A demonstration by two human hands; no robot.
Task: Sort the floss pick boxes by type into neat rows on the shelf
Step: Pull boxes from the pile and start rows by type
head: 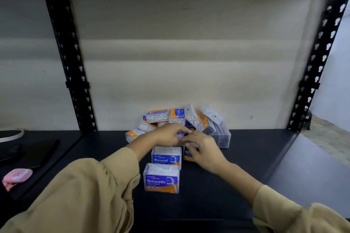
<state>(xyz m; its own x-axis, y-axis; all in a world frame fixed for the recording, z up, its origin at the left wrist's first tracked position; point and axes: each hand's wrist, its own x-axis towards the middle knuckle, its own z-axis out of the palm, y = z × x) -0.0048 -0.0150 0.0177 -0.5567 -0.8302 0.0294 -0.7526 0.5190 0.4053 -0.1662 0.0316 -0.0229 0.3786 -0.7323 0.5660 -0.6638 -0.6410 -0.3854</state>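
Both hands at the pile's front edge: left hand and right hand fingers curled, grip contents unclear; black box under right.

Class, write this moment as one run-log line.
stage: sorting | left hand and right hand: at pile | upright in front: Smooth box, Round box | grip: unclear

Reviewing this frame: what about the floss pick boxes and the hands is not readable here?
Head view, the only one:
- Dark box: label reads only "Ch..."; the right hand covers the rest.
- What the left hand and right hand pinch between them: hidden by the fingers and blurred, so neither grip is certain.
- Jumbled pile at the back: most labels turned away, small, blurred; count unclear.
- Pink object at left: blurred, unidentifiable.
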